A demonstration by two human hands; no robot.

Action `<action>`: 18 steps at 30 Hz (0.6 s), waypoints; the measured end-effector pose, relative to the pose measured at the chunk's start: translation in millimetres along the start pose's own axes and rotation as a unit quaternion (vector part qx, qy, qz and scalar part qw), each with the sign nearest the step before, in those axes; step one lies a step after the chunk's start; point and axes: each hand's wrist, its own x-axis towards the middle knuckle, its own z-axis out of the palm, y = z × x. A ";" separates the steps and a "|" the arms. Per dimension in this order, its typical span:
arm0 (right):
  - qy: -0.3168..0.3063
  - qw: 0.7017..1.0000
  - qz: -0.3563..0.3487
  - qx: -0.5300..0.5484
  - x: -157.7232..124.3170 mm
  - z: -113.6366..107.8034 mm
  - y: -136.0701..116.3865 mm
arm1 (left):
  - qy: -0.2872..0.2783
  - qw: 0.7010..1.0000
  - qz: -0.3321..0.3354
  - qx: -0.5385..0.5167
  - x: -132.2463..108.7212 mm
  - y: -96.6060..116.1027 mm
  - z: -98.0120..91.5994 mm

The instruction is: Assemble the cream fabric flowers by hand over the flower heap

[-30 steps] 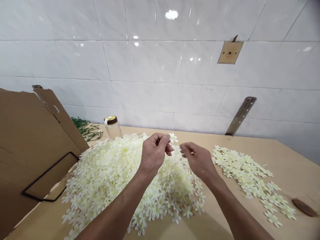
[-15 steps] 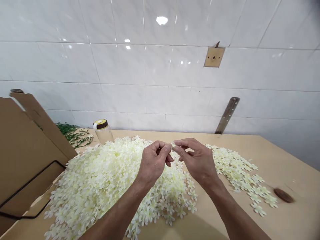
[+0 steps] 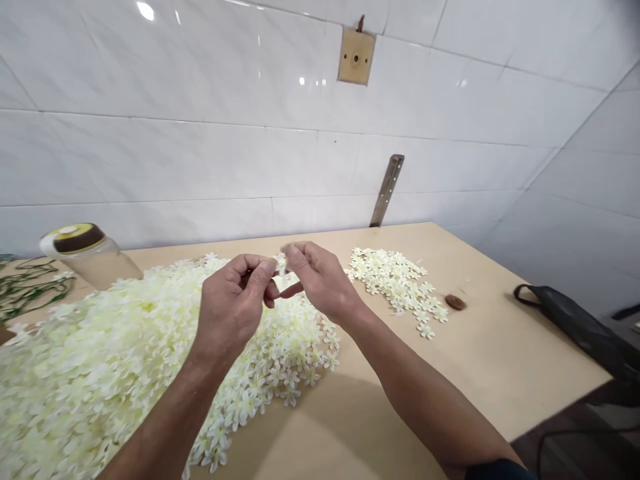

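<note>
Between the fingertips of both hands is a small white artificial flower (image 3: 281, 264). My left hand (image 3: 235, 300) pinches one side of it with thumb and forefinger. On its other side my right hand (image 3: 320, 277) is closed with thumb and forefinger together at the petals. Both hands are raised over the right part of a large heap of pale yellow-white artificial flowers (image 3: 125, 340). A smaller spread of the same flowers (image 3: 395, 277) lies to the right of my right hand.
A clear bottle with a brown and yellow lid (image 3: 95, 253) stands behind the heap, beside green stems (image 3: 30, 287). On the right lie a brown oval piece (image 3: 455, 302) and a black pouch (image 3: 575, 323). A metal strip (image 3: 387, 190) rises against the tiled wall.
My view has turned to the right, bringing in the black pouch and losing the cardboard box. My hands still meet at the flower, which shows more plainly now.
</note>
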 end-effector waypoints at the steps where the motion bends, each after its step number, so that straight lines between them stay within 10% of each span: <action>1: -0.039 0.998 0.030 0.041 1.5 -2.8 -2.0 | -0.007 1.000 0.004 0.024 0.1 0.7 -1.6; 8: -0.101 0.986 0.070 0.110 6.6 -15.8 -5.1 | 0.009 0.988 -0.004 0.153 1.6 2.1 -7.5; 18: -0.087 0.986 0.123 0.076 9.4 -19.9 -0.4 | -0.061 0.995 -0.008 0.076 0.8 2.0 -13.4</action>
